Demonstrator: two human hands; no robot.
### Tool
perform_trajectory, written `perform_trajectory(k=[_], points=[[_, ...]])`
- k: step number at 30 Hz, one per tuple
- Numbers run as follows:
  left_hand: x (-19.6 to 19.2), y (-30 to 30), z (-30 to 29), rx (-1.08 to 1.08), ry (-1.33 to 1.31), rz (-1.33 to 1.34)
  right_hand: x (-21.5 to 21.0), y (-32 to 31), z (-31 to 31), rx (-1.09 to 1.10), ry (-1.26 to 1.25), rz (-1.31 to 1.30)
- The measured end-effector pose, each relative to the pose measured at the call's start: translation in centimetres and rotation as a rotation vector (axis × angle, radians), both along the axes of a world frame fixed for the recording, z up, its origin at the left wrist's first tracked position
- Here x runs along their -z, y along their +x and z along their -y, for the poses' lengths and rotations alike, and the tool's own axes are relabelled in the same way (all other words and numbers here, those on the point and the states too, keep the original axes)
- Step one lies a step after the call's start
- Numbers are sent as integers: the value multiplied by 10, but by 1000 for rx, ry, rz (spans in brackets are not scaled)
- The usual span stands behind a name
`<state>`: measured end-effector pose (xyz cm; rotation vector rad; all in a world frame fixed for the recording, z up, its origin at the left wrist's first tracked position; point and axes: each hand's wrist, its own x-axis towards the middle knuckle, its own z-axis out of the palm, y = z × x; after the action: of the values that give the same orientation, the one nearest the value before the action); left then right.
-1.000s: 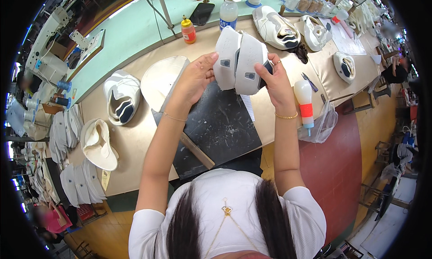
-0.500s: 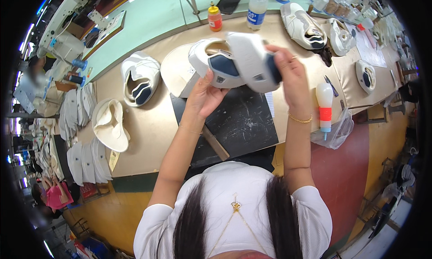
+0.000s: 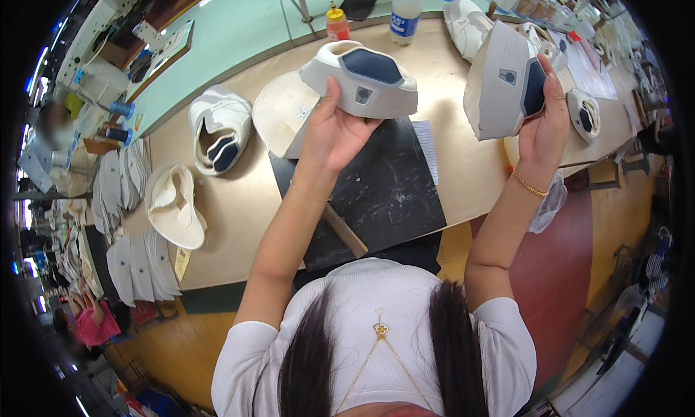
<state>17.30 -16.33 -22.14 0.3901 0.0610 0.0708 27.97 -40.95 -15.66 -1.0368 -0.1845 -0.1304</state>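
Note:
My left hand [image 3: 339,131] is closed around a white and grey shoe upper [image 3: 373,73] with a navy heel patch, lifted above a black board [image 3: 384,192]. Farther right, my right hand [image 3: 544,131] grips a second shoe upper [image 3: 499,84] of the same kind, its grey side and navy patch turned toward me. The two uppers are well apart. Behind my left hand lies a cream curved shoe piece [image 3: 279,120] on the table. A wooden-looking bar [image 3: 345,230] rests on the board's near part.
More uppers lie at left: a white one [image 3: 221,131] and a cream one [image 3: 177,207]. Stacked grey pieces [image 3: 141,265] hang by the left edge. At the back stand a yellow-capped bottle [image 3: 337,26], a drink bottle [image 3: 406,15] and a phone [image 3: 360,2]. A plastic bag [image 3: 550,203] hangs at right.
The two uppers, close together before, are now apart. My right hand has carried its upper to the right and turned it; the left one has tilted to show its heel patch.

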Motion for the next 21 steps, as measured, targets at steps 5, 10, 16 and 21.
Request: perform_trajectory(k=[5, 10, 16, 21], points=[[-13, -2, -14, 80, -297, 204, -9, -7, 13, 34, -84, 66], [-23, -7, -11, 214, -479, 372, -22, -16, 21, 48, -50, 119], [-41, -18, -9, 168, -480, 340, -24, -21, 14, -63, 28, 69], [-46, -19, -5, 92, -438, 311, -21, -23, 20, -229, 76, 27]])
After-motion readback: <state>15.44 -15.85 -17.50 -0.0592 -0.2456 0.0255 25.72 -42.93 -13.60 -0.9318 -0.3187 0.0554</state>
